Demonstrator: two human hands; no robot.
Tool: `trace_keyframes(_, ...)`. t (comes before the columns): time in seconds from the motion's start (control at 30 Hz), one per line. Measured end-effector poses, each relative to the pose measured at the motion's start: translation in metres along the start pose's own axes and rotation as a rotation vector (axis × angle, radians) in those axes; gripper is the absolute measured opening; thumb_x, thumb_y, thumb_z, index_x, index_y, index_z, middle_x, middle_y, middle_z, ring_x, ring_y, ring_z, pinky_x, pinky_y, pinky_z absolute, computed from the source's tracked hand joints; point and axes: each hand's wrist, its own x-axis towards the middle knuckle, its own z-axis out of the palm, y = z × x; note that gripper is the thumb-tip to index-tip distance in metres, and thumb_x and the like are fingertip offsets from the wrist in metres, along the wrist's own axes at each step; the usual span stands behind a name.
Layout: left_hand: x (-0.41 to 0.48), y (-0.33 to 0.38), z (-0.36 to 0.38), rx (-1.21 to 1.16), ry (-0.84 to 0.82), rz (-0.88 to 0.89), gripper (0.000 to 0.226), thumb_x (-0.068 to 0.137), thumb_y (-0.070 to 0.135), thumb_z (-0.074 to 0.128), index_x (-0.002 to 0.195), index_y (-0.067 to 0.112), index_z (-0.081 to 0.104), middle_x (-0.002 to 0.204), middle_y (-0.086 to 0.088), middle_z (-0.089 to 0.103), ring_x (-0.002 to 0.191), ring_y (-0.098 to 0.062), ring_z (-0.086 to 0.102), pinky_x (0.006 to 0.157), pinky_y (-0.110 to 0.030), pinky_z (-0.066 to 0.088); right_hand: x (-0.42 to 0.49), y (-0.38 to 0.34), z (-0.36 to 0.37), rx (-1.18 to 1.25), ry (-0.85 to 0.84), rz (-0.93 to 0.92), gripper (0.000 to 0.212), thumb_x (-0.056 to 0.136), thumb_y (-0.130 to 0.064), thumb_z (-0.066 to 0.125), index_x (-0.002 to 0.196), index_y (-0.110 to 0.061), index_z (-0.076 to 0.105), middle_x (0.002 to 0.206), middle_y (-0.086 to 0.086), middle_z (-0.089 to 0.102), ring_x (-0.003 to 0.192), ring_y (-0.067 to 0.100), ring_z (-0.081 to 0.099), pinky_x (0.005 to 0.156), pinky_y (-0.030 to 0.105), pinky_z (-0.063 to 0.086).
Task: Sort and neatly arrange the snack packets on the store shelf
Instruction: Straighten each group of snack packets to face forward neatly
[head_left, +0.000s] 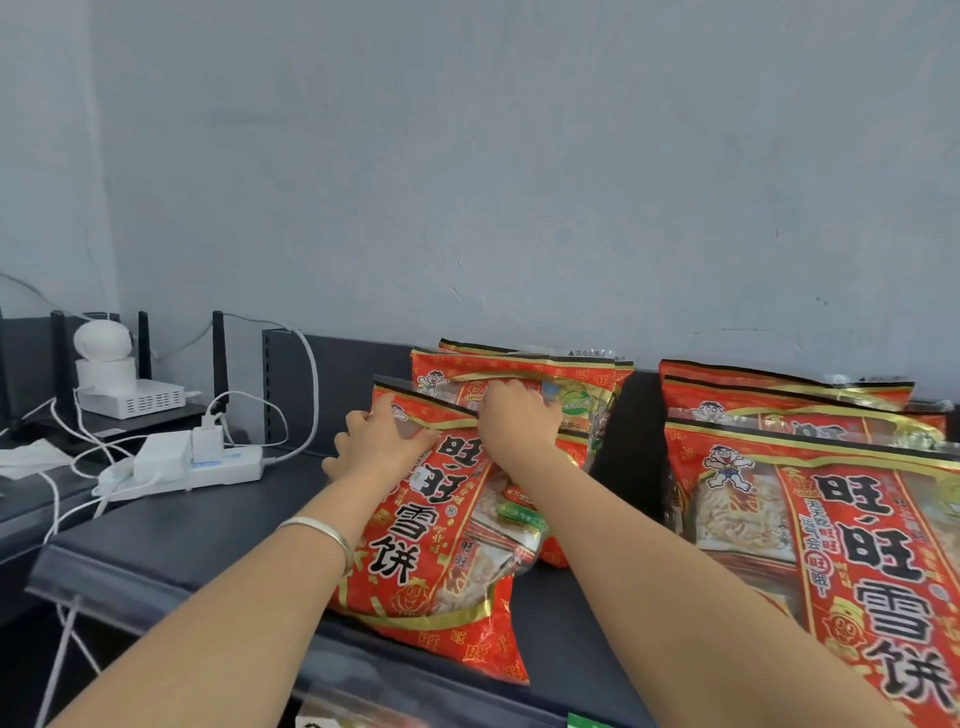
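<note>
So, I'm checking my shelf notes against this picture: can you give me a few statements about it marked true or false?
The left hand and right hand both hold the front packet. True.
The silver bangle is on the right wrist. False: the bangle is on the left wrist.
Another stack of packets lies to the right, apart from it. True.
Nothing is plugged into the power strip. False: white adapters sit in the power strip.

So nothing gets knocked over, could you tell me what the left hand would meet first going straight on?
Probably the rear packets, just beyond the front packet that the left hand grips at its top corner. Depth is unclear; it might instead pass left of them to the back panel.
</note>
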Motion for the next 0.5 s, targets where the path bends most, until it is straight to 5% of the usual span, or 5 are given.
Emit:
trace_keyframes(0.2, -0.005, 0.002, -0.005, -0.086, 0.058, 0.099, 0.081, 0.079, 0.07, 0.049, 0.145, 0.033, 0.018, 0.15, -0.009, 0.024, 0.135, -0.035, 0.029, 0.103, -0.055, 0.028, -0.001, -0.009, -0.026, -0.118, 0.204, -0.017, 0.025, 0.092, -0.007, 0.044, 0.114, -0.016, 0.05, 0.088, 0.001, 0.061, 0.095, 0.027, 0.06, 0.099, 0.049, 0.033)
trace_keyframes(0.33, -0.016, 0.005, 0.007, -0.103, -0.016, 0.231, 0.086, 0.078, 0.072, 0.048, 0.147, 0.039, 0.008, 0.157, -0.005, 0.0, 0.142, -0.035, 0.011, 0.107, -0.059, 0.021, 0.002, -0.001, -0.029, -0.217, 0.154, 0.054, 0.032, 0.094, -0.014, 0.046, 0.126, -0.02, 0.047, 0.12, 0.004, 0.062, 0.126, 0.031, 0.047, 0.111, 0.063, 0.016)
trace_keyframes(0.5, -0.025, -0.011, 0.02, 0.09, -0.008, 0.388, 0.078, 0.082, 0.075, 0.031, 0.147, 0.043, 0.005, 0.157, -0.004, -0.018, 0.144, -0.029, -0.015, 0.111, -0.061, 0.003, -0.015, -0.001, -0.003, -0.217, 0.098, 0.097, 0.051, 0.097, -0.028, 0.045, 0.146, -0.024, 0.03, 0.153, 0.01, 0.029, 0.144, 0.034, 0.02, 0.113, 0.062, 0.005)
